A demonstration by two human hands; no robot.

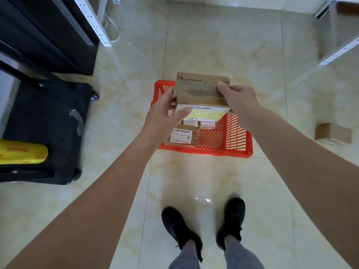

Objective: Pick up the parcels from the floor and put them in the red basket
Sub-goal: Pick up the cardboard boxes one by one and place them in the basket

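A brown cardboard parcel [200,89] with a white and yellow label on its near face hangs above the red basket [223,150]. My right hand [239,98] grips its right end, thumb on top. My left hand [165,113] holds its left end, fingers spread along the side and under the label. Inside the basket lie several small labelled parcels [183,135]. Another brown parcel [333,133] lies on the floor to the right of the basket.
A black case [44,129] with a yellow roll [21,152] on it stands on the left. Black cabinets [48,32] and a white shelf upright [91,18] are behind it. White shelving [340,49] is at the far right. My black shoes [206,228] stand on pale tiles before the basket.
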